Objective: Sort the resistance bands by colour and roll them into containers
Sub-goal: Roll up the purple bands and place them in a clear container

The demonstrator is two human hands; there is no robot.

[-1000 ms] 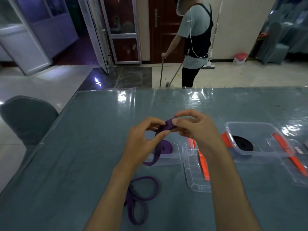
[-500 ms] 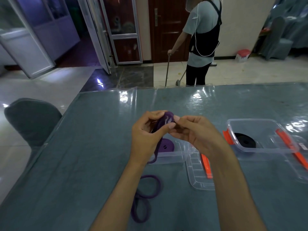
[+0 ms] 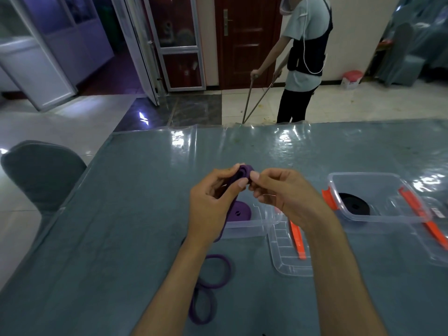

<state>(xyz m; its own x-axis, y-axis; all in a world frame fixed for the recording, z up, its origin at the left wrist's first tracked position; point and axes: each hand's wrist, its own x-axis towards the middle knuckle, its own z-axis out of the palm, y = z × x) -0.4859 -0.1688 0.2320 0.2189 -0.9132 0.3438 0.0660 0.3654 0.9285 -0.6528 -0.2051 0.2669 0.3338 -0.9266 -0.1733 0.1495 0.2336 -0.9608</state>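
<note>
We record dim indoor light with a cool blue-grey cast. The brightest areas are the pale floor [image 3: 363,103] beyond the table [image 3: 121,214] and a violet-tinted glow behind the glass doors [image 3: 72,40] at upper left. We note white glare patches on the clear plastic sheet [image 3: 286,139] along the table's far edge. Shadows are soft and weak. Wide-angle distortion bends door frames and table edges outward. Detail is soft throughout, noticeably smeared toward the corners.

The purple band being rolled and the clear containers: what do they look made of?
Purple band: looks like matte rubber or latex; it coils tightly and hangs limp below the hands. Clear containers: seemingly glossy transparent plastic; contents show through, with orange clips. Neither is certain from looks alone.
</note>
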